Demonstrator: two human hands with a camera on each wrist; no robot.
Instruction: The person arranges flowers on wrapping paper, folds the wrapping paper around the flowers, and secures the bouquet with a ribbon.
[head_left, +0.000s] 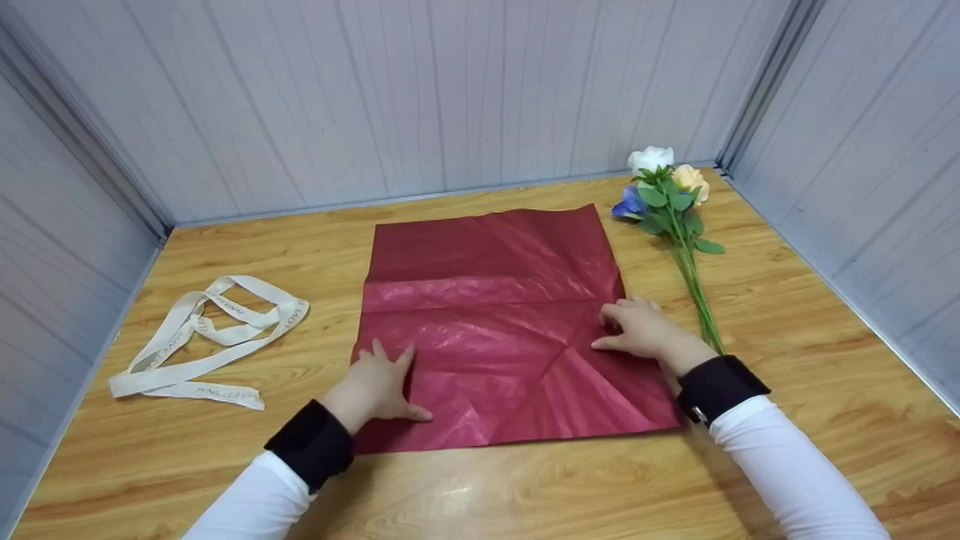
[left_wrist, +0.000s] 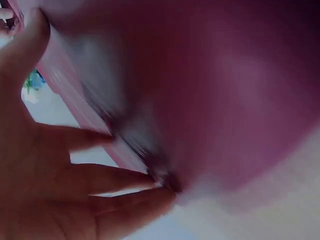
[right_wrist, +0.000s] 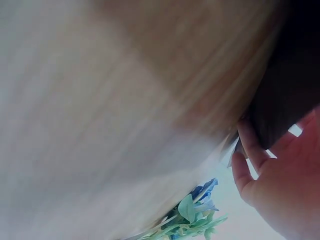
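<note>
A dark red sheet of wrapping paper (head_left: 480, 330), creased across its surface, lies on the wooden table. On its lower left part rests my left hand (head_left: 379, 386), thumb and fingers spread. The left wrist view shows those fingertips touching the paper (left_wrist: 225, 100). At the sheet's right edge, my right hand (head_left: 641, 328) lies with loosely bent fingers, thumb and index fingertips apart on the paper. Fingers of the right hand (right_wrist: 280, 175) meet the dark edge of the sheet in the right wrist view.
A cream ribbon (head_left: 184, 373) with printed lettering lies loosely looped at the left. To the right are artificial flowers (head_left: 667, 191), white, yellow and blue, with long green stems (head_left: 697, 292). Pale panel walls (head_left: 450, 97) border the table (head_left: 555, 487) at the back and sides.
</note>
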